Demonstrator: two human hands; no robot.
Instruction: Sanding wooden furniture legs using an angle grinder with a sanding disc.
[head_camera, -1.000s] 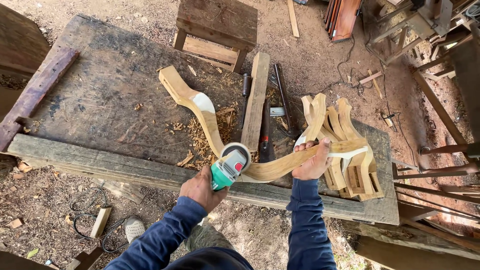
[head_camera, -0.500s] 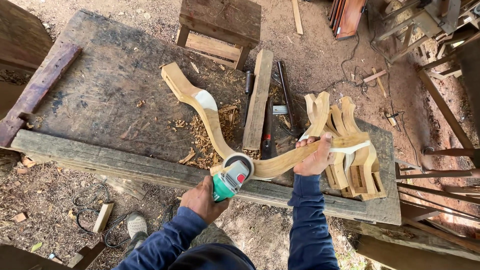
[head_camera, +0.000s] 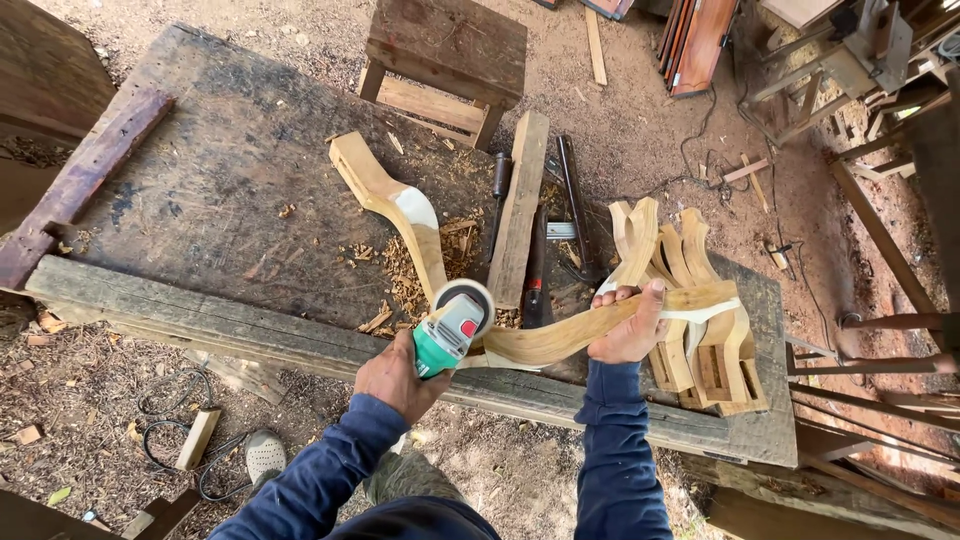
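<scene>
Head view: hands grip grinder (head_camera: 452, 330) and curved leg (head_camera: 560, 335) over littered workbench (head_camera: 230, 190).

Small red label (head_camera: 467, 327) on green grinder (head_camera: 445, 340), seemingly.

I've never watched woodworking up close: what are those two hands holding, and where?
The left hand grips a green angle grinder by its body. The right hand clasps a curved pale wooden piece near its middle.

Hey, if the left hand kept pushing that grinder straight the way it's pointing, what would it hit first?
The left hand points the green grinder up and away across the bench. Its disc already sits at the curved wooden piece; beyond that likely the wood shavings, though depth is unclear.
</scene>
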